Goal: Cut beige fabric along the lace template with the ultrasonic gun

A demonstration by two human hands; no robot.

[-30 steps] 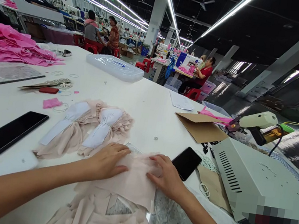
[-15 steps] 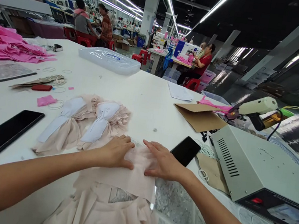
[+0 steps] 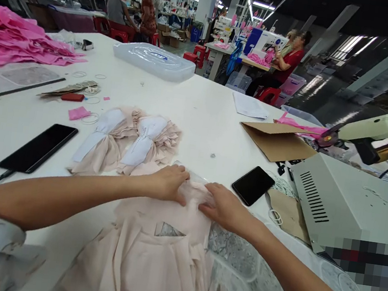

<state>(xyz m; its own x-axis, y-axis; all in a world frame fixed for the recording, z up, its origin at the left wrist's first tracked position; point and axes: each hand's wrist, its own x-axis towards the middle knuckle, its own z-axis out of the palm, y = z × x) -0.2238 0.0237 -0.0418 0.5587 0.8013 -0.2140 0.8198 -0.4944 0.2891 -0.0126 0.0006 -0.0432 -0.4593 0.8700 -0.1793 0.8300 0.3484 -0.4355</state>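
Note:
A thin beige fabric piece [image 3: 164, 213] lies in front of me, its upper edge bunched between my two hands. My left hand [image 3: 170, 184] grips that edge from the left, thumb below and fingers on top. Just to its right, my right hand [image 3: 226, 209] pinches the same edge, thumb and fingers around the cloth. Nearer to me spreads a loose heap of the same beige fabric [image 3: 147, 269]. Beyond my left hand rest two gathered beige bundles, each wrapped with a white paper band [image 3: 144, 141]. Clear plastic with rounded compartments [image 3: 236, 252] shows beneath my right forearm.
Phones lie on the left [image 3: 38, 147] and right [image 3: 252, 185]. A grey machine box [image 3: 344, 205], folded cardboard [image 3: 277, 140] and a heat-gun-like tool [image 3: 373, 129] occupy the right. Pink fabric [image 3: 21, 39] and a clear lid [image 3: 155, 60] sit farther back. People sit beyond the table.
The view has shifted, so most table things appear higher and further right. Both hands stay on the beige fabric, whose upper edge is now more bunched between them.

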